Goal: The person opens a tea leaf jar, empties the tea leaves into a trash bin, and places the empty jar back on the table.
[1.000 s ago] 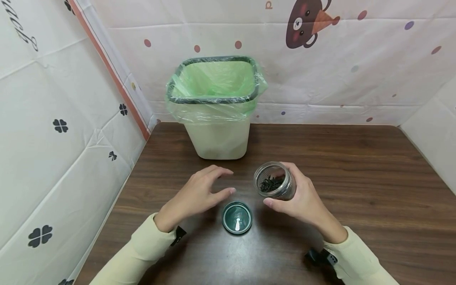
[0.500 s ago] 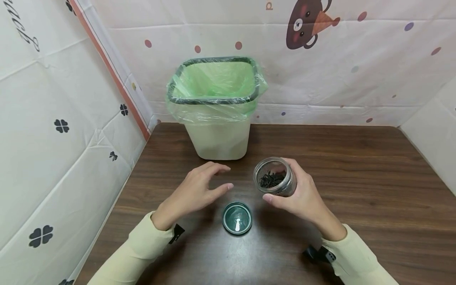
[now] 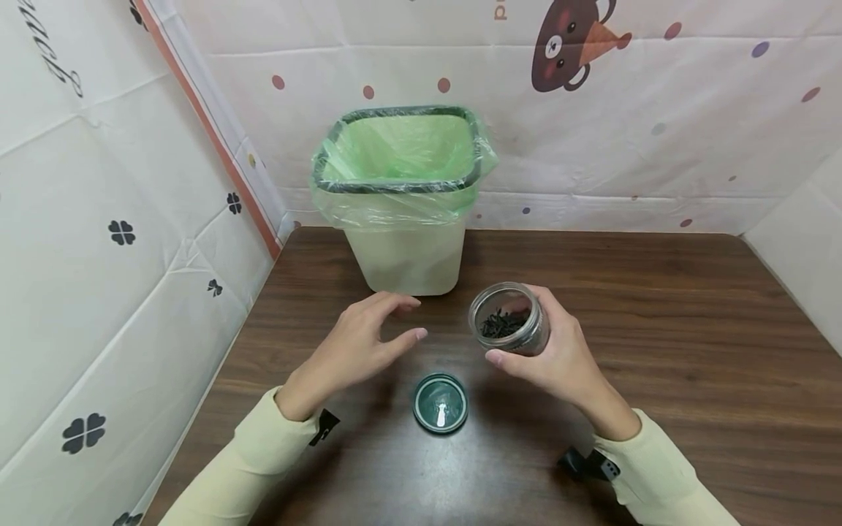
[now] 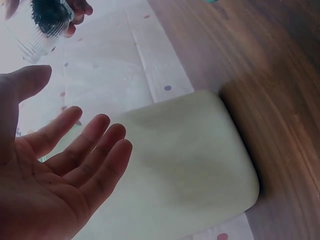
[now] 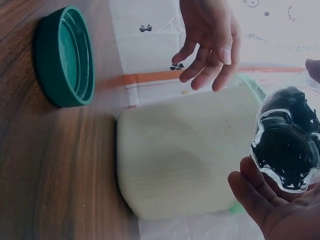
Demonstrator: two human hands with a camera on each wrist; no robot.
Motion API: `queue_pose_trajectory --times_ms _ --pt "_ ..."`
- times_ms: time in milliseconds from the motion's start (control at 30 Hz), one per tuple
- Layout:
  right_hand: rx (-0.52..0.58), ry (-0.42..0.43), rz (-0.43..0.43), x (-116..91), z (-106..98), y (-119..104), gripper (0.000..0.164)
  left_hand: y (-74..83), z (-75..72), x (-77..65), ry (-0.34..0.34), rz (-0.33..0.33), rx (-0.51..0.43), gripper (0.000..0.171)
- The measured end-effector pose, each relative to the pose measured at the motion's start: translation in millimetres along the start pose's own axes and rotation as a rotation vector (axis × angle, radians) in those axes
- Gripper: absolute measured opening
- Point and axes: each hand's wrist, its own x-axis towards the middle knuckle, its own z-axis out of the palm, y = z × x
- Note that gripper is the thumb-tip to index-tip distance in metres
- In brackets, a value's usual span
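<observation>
My right hand (image 3: 559,358) grips a clear, uncapped jar (image 3: 541,330) by its side, fingers round the far side and thumb in front. The jar leans with its mouth toward the left, and dark, thin dried leaves (image 3: 501,324), resembling loose tea, lie inside. In the right wrist view the jar's base (image 5: 282,155) is off the table. To the left, my left hand (image 3: 351,343) hovers with fingers loosely bent and thumb apart, holding nothing; its palm (image 4: 47,195) shows in the left wrist view. A round green lid (image 3: 441,403) lies inner side up between the forearms.
A pale bin (image 3: 411,256) lined with a green plastic bag (image 3: 401,146) stands at the back of the dark wooden table (image 3: 658,329), just beyond the left hand. Patterned sheets (image 3: 645,146) hang behind and along the left.
The right hand has lifted the jar slightly and moved it a little away from the body. The left hand has drifted slightly left and farther forward. Lid and bin stay put.
</observation>
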Motion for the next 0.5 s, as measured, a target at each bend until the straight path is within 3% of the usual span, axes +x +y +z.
queue_pose_trajectory --times_ms 133,367,500 --pt "0.032 0.005 0.002 1.4 -0.8 -2.9 0.078 -0.3 -3.6 0.9 0.023 -0.002 -0.005 0.039" --pt "0.115 -0.005 -0.007 3.9 -4.9 -34.6 0.073 -0.9 -6.5 1.6 0.043 -0.001 -0.018 0.038" --pt "0.136 0.004 -0.017 4.8 -5.4 -41.6 0.074 -1.1 -8.3 3.1 0.059 0.006 -0.023 0.037"
